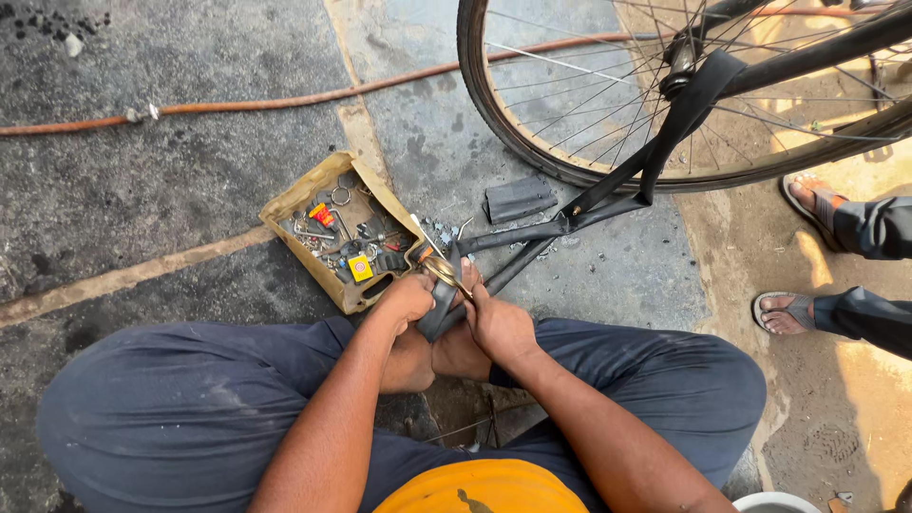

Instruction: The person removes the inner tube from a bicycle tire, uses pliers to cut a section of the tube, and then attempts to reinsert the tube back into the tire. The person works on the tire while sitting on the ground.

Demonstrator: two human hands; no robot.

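Tan cardboard tray (302,193) of small parts sits at left, contents too jumbled to name. Our left hand (407,299) grips scissors (439,270), blades mostly hidden; our right hand (498,326) pinches the black inner tube (608,195), which trails to the wheel (532,142), cut off above.
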